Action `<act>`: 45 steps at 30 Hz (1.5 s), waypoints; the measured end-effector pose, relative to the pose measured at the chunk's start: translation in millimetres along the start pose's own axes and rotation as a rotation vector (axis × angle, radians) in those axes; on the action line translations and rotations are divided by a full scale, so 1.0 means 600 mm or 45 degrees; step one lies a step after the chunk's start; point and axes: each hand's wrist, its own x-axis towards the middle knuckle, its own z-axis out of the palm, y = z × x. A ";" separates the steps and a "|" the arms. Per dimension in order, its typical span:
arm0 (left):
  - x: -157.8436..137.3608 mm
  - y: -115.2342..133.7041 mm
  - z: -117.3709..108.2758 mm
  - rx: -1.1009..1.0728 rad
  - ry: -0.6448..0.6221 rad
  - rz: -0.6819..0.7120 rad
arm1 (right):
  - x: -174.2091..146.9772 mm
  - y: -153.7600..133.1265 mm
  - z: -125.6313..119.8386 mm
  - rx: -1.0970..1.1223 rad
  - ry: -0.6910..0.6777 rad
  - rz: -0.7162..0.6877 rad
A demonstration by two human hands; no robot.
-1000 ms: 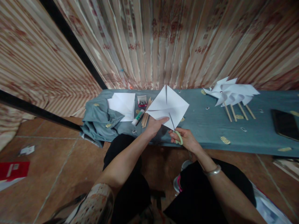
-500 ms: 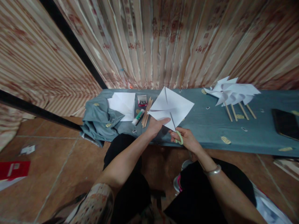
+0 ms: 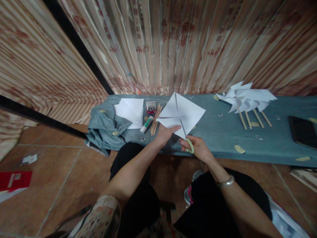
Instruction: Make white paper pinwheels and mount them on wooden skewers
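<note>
A square white sheet of paper (image 3: 191, 110), with slits running in from its corners, is pinched by my left hand (image 3: 166, 134), thumb on top at the near-left edge. My right hand (image 3: 196, 146) is closed round the pale green handle of a pair of scissors (image 3: 190, 146). Their blade lies along the slit at the paper's near corner. Left of the paper lie a bundle of wooden sticks (image 3: 155, 120), a glue stick (image 3: 147, 124) and a small open box of metal pins (image 3: 151, 107).
More white paper (image 3: 131, 112) lies at the left of the cloth-covered bench (image 3: 218, 140). Several paper pinwheels (image 3: 247, 97) on sticks lie to the right, with a dark phone (image 3: 302, 131) beyond. A curtain (image 3: 173, 46) hangs behind. A red packet (image 3: 15, 180) is on the floor.
Almost nothing differs. Both hands, the paper and the scissors keep practically the same position.
</note>
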 end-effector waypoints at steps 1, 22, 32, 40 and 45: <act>0.000 0.000 0.000 0.002 0.005 -0.005 | 0.000 0.001 0.000 0.000 0.001 -0.004; -0.001 0.004 0.001 0.011 -0.004 -0.004 | 0.002 0.002 0.004 0.008 0.017 -0.027; 0.024 0.012 -0.013 -0.069 0.017 0.095 | -0.007 -0.003 -0.023 -0.103 -0.239 0.036; 0.033 0.013 -0.029 -0.054 0.042 0.011 | -0.018 -0.022 -0.098 -0.164 -0.147 0.036; 0.024 0.013 -0.031 0.018 -0.092 -0.086 | -0.006 -0.019 -0.131 -0.010 0.434 -0.205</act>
